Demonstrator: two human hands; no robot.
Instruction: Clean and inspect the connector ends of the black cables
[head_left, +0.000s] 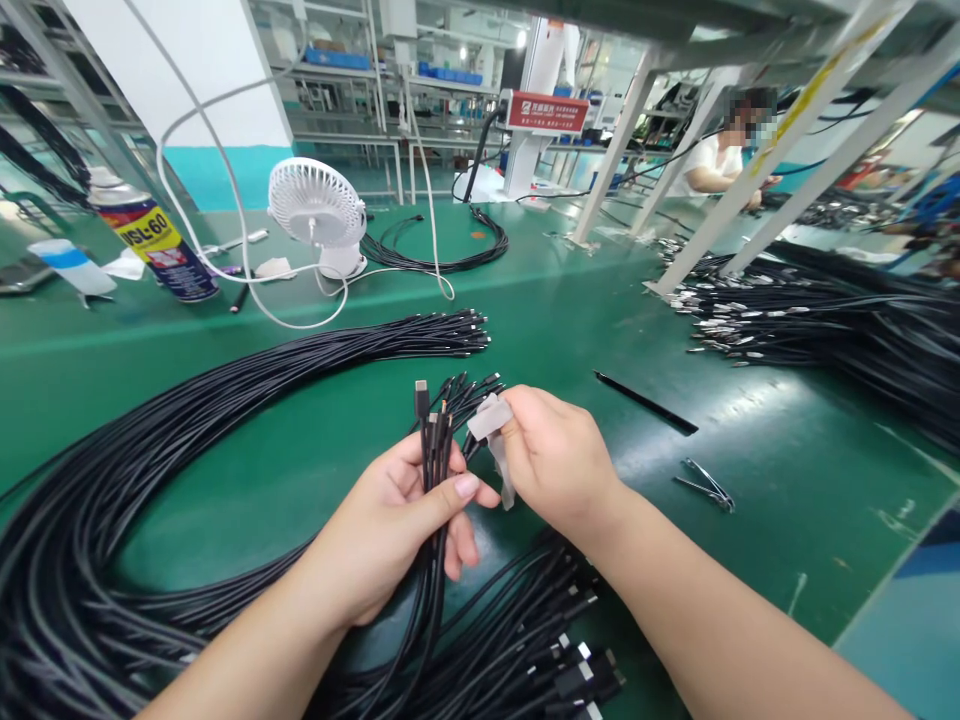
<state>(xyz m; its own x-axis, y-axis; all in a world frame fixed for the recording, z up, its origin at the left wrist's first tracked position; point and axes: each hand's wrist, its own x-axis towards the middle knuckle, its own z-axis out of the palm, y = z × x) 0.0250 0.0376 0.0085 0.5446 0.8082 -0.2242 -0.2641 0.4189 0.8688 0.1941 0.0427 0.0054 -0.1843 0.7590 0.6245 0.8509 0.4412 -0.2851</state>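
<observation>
Above the green table (555,310), near its middle, the left hand (397,510) holds a small bunch (435,450) of black cables. The bunch stands nearly upright, with its plugs on top; the thumb lies across its front and the fingers are bent behind it. Just beside, the right hand (559,450) pinches a white piece (491,418) between thumb and bent fingers. Whether this is cloth or paper, I cannot tell, and also not whether it touches the cables.

On the left side, a long bundle (82,530) of cables makes a wide curve on the table. Below the hands lie more plugs (576,678), near the bottom edge. To the right of the right hand are a black strip (646,402) and a small metal tool (709,487). Farther back stand a white fan (316,205) and a spray can (161,245).
</observation>
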